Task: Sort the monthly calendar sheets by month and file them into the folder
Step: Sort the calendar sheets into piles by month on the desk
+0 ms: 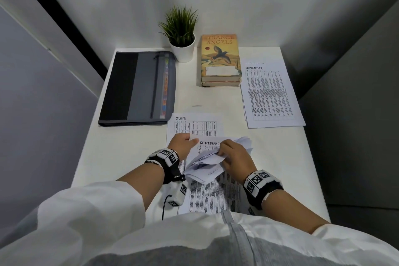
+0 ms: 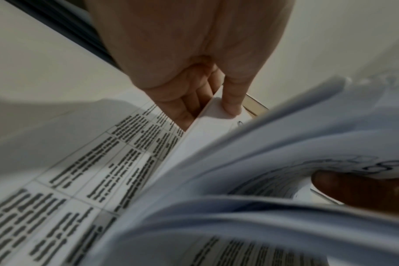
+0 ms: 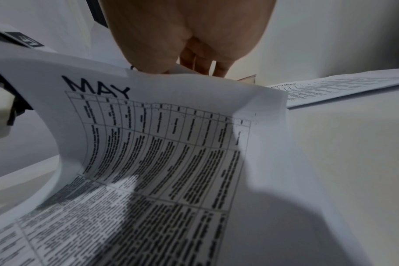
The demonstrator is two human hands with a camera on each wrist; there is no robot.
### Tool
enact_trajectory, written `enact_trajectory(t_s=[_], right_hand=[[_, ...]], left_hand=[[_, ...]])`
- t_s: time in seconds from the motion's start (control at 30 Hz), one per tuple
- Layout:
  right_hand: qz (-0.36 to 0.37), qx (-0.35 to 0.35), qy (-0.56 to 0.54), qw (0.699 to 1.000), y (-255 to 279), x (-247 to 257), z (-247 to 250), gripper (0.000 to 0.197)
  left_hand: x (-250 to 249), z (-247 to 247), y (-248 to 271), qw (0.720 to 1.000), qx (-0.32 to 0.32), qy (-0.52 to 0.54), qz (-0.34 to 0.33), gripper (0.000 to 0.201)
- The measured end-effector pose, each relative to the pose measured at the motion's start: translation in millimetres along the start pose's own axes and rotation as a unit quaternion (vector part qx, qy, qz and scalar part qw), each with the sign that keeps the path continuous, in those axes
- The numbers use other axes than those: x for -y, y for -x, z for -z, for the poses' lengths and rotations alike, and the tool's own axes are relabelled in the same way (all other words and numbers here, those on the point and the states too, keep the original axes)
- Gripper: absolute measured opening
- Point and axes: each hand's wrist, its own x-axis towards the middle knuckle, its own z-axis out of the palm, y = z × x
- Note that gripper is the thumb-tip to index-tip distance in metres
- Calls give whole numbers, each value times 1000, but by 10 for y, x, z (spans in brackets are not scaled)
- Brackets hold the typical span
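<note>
Near the front of the white table [image 1: 121, 157] lies a stack of calendar sheets. My left hand [image 1: 190, 139] pinches the top left corner of the SEPTEMBER sheet [image 1: 208, 143], with the thumb [image 2: 232, 102] on top and the fingers beneath. My right hand [image 1: 224, 151] grips several sheets [image 1: 207, 161] bent up and back from the stack; the MAY sheet [image 3: 148, 144] curls below it. A JUNE sheet [image 1: 194, 124] lies flat just beyond the hands. A NOVEMBER pile [image 1: 269, 93] rests at the right. The grey zip folder [image 1: 138, 86] lies shut at the back left.
A potted plant [image 1: 182, 34] and a stack of books [image 1: 220, 60] stand at the back against the wall. Grey walls close in on both sides. Bare table shows between the folder, the books and the JUNE sheet.
</note>
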Motion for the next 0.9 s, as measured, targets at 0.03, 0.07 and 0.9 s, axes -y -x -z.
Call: enact_trajectory(t_s=[0.03,0.07,0.9], right_hand=[[6,-4,-3,1000,-6,2,-2,21],[9,-9,-3,1000,-12,-1,-8,20],[4,5,45,999,-10,-13,-35,20]], left_hand=[[0,-1,-7,1000,0,-5,-3,30],[-6,-1,-6,1000,2,-5,-7,25],[-16,45,70,1000,-5,-1,0,32]])
